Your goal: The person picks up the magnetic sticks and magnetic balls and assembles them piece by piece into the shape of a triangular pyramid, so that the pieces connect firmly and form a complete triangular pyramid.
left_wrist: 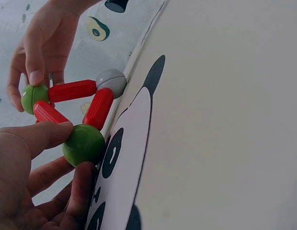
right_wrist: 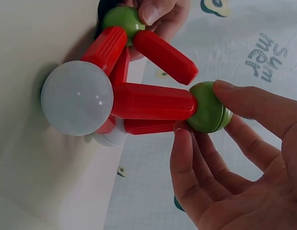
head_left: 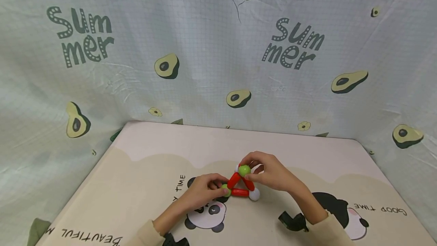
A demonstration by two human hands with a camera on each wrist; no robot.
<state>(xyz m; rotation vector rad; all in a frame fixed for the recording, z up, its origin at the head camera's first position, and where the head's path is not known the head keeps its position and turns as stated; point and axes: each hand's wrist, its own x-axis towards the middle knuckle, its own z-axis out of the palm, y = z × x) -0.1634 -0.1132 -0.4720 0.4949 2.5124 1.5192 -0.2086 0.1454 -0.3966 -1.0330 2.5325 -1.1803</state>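
Observation:
A toy frame of red rods (head_left: pixel 240 192) and balls rests on the table mat, with a green ball raised at its top. My left hand (head_left: pixel 205 191) pinches the green ball (left_wrist: pixel 84 144) at the left corner. Between thumb and fingertips, my right hand (head_left: pixel 268 170) grips the top green ball (right_wrist: pixel 208 107). A white ball (right_wrist: pixel 77 97) forms the near right corner; another white ball (right_wrist: pixel 111 138) is partly hidden behind it. One red rod (right_wrist: pixel 166 57) slants from the left ball towards the top one; whether its end touches there I cannot tell.
The mat (head_left: pixel 136 185) has printed pandas and lettering. Near the right wrist is a black strap-like piece (head_left: pixel 293 221), and another black piece (head_left: pixel 175 240) is by the left wrist. A curtain with avocado prints (head_left: pixel 211 48) hangs behind the table and at its sides.

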